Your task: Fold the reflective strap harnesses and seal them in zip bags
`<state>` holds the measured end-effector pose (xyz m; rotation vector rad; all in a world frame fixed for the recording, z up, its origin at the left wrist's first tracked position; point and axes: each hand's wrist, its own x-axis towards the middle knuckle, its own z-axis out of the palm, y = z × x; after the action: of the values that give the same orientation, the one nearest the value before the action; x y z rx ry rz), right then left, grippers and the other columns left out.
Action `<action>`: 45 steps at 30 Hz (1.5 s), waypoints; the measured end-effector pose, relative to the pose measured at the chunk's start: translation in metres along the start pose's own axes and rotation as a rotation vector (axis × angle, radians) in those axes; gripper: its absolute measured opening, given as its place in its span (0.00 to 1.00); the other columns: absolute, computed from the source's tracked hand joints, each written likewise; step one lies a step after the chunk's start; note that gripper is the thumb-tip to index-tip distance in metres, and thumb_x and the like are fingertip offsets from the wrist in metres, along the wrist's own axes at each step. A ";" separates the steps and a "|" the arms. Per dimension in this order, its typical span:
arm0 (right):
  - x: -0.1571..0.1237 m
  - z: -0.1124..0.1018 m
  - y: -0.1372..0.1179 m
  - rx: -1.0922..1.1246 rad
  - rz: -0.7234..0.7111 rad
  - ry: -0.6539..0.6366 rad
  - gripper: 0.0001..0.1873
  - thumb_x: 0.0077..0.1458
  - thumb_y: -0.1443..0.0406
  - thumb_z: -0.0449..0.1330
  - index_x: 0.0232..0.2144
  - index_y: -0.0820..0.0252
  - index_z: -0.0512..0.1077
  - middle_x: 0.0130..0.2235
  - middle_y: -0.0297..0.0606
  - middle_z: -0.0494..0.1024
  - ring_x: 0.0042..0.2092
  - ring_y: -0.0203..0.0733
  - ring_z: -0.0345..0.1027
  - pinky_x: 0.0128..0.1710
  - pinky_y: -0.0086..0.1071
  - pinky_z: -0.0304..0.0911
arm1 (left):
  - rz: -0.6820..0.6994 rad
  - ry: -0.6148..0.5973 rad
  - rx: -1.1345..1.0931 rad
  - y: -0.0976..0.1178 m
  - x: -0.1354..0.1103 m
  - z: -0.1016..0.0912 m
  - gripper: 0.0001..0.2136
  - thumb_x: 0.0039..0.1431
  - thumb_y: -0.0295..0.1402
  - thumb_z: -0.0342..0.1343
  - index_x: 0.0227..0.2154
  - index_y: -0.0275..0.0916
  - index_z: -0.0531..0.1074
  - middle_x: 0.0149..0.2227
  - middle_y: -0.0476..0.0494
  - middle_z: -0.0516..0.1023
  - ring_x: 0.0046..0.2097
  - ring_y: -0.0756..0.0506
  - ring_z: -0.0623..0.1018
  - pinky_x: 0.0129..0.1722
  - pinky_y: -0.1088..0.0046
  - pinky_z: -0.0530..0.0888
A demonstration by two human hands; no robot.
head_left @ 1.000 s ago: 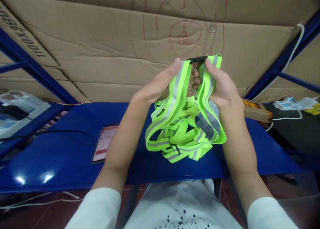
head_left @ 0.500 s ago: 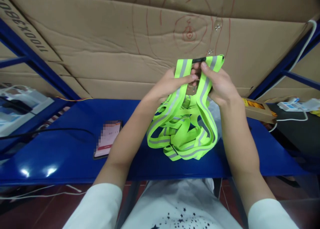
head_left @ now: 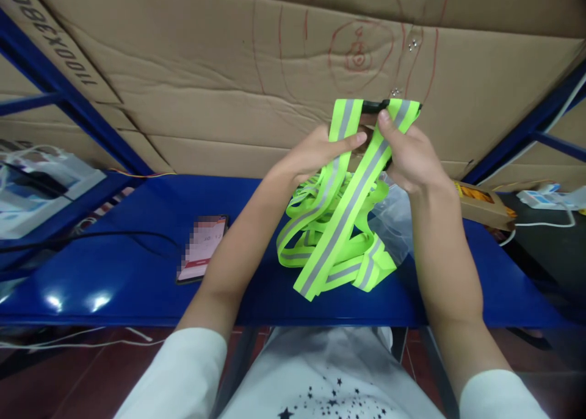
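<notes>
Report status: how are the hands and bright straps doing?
Left hand, right hand: both gripping neon straps near black fitting. Strap heap below. Clear plastic alongside.

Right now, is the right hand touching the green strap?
Touching. The head view shows the right hand holding the green strap, with its thumb lying over the front.

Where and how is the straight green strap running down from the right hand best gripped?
Probably at its lower end, pinched across its flat faces from the person's side: the strap is thin and wide, and that end juts toward the body past the green tangle. The top suits less, since the right hand holds it there.
</notes>
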<state>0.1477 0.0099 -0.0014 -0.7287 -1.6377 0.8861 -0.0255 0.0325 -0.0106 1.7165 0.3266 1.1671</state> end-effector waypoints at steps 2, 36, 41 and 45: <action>0.000 0.001 0.001 -0.111 -0.029 0.058 0.22 0.69 0.46 0.53 0.45 0.52 0.79 0.51 0.36 0.83 0.60 0.52 0.74 0.54 0.49 0.76 | -0.015 -0.054 -0.029 0.002 -0.001 0.002 0.21 0.55 0.45 0.71 0.48 0.41 0.79 0.50 0.44 0.83 0.56 0.37 0.80 0.57 0.60 0.76; -0.006 -0.012 -0.026 -0.515 -0.148 0.298 0.24 0.63 0.46 0.62 0.23 0.53 0.68 0.24 0.33 0.71 0.30 0.42 0.69 0.28 0.35 0.64 | -0.338 -0.188 -0.019 0.009 -0.013 0.010 0.21 0.47 0.34 0.75 0.44 0.35 0.78 0.42 0.41 0.85 0.42 0.38 0.85 0.47 0.57 0.81; -0.004 -0.018 -0.022 -0.258 0.019 0.202 0.12 0.59 0.55 0.68 0.41 0.53 0.74 0.25 0.28 0.76 0.25 0.38 0.68 0.23 0.31 0.62 | -0.329 -0.340 -0.032 0.002 -0.012 0.009 0.22 0.46 0.40 0.76 0.43 0.36 0.79 0.42 0.40 0.86 0.42 0.39 0.85 0.47 0.60 0.82; -0.003 -0.019 -0.016 -0.341 -0.006 0.098 0.11 0.60 0.57 0.68 0.43 0.53 0.76 0.31 0.29 0.80 0.28 0.37 0.69 0.26 0.31 0.63 | -0.249 -0.307 0.076 0.001 -0.011 0.002 0.20 0.46 0.38 0.76 0.41 0.38 0.80 0.41 0.43 0.85 0.41 0.42 0.84 0.45 0.64 0.81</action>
<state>0.1667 0.0023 0.0135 -0.9838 -1.7213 0.5610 -0.0293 0.0232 -0.0161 1.8306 0.3859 0.7073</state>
